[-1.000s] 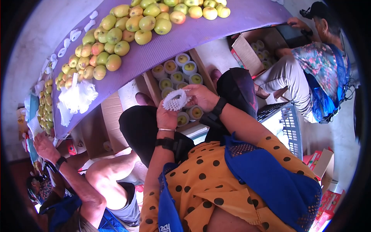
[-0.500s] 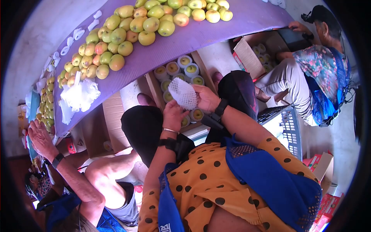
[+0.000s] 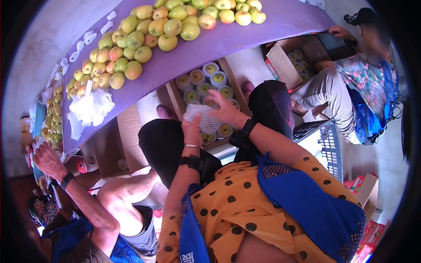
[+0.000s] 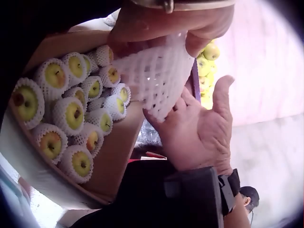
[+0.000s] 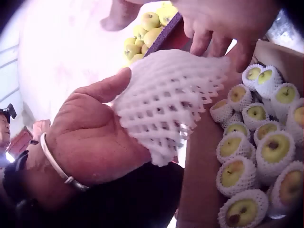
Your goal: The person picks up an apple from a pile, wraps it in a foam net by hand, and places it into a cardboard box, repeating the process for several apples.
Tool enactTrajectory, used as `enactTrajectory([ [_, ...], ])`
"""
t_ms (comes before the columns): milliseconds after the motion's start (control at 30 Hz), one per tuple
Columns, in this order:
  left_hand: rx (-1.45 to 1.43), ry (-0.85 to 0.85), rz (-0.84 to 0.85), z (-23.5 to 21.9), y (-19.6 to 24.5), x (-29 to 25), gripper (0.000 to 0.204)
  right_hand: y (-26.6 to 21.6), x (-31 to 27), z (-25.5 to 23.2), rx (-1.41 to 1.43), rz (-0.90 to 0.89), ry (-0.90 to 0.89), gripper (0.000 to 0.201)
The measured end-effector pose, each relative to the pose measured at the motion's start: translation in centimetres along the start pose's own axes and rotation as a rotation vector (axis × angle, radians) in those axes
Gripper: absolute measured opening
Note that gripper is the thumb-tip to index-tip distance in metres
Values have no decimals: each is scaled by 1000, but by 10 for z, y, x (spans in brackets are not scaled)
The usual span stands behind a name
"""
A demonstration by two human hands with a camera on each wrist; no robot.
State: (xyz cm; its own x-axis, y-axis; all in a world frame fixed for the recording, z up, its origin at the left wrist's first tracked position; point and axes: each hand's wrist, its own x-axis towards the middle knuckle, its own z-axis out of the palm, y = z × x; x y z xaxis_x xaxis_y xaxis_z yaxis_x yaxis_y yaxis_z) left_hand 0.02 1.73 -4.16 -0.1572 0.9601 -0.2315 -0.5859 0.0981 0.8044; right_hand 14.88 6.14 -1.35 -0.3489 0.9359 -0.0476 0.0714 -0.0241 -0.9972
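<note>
A white foam net sleeve (image 5: 166, 95) is held by my left hand (image 3: 192, 131), with the thumb pressed on its near side; the hand also shows as an open-looking palm (image 5: 95, 137) behind it. My right hand (image 3: 230, 113) is spread, thumb raised apart, its fingertips at the sleeve's far edge in both wrist views. No apple shows inside the mesh. Below both hands stands a cardboard box (image 3: 174, 97) with rows of yellow-green apples (image 4: 73, 116), each in its own white foam sleeve. The hands and sleeve hide part of these rows in the head view.
Bare apples (image 3: 136, 39) are heaped on a purple-covered table (image 3: 245, 37), beside a bundle of white foam nets (image 3: 92, 107). A plastic crate (image 3: 331, 149) stands at my right. People sit on both sides; another box (image 3: 283, 65) of apples is at the right.
The foam sleeve, first opened as a ring between both hands, was then held up by the right hand. Now it lies lower in the left hand, and the right fingers have spread off it.
</note>
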Motion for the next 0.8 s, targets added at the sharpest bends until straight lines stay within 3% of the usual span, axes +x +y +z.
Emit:
enactTrajectory([
  [33, -1, 2, 1, 0, -1, 0, 27, -1, -3, 1, -75, 10, -155, 68],
  [167, 49, 10, 77, 8, 0, -4, 31, 9, -8, 20, -120, -35, -194, 62],
  [233, 48, -10, 98, 14, 7, -7, 32, -2, -11, 20, 21, 322, -389, 46],
  [300, -189, -66, 51, 14, 15, -9, 32, 2, -11, 23, 127, 393, -346, 40],
  [433, -265, -15, 127, 12, 17, -6, 34, 11, -7, 23, 331, 468, -239, 36],
  [500, 191, 199, 365, 12, 21, -7, 29, 17, -5, 22, 211, 435, -216, 32],
  [533, 191, 201, 364, 9, 21, -5, 29, 17, -4, 21, 94, 401, -191, 28],
  [600, 812, 162, 574, 0, 20, -1, 21, 16, -4, 19, -31, 359, -209, 28],
  [633, 813, 165, 572, -6, 14, 2, 21, 15, -3, 18, -157, 311, -224, 29],
  [700, 765, 245, 321, -18, 0, 8, 16, 26, -2, 17, -244, 253, -215, 28],
  [733, 764, 246, 321, -14, 3, 6, 16, 25, -2, 17, -330, 194, -203, 28],
  [800, 690, 188, 147, -7, 9, 2, 17, 23, -3, 16, -439, 129, -191, 28],
])
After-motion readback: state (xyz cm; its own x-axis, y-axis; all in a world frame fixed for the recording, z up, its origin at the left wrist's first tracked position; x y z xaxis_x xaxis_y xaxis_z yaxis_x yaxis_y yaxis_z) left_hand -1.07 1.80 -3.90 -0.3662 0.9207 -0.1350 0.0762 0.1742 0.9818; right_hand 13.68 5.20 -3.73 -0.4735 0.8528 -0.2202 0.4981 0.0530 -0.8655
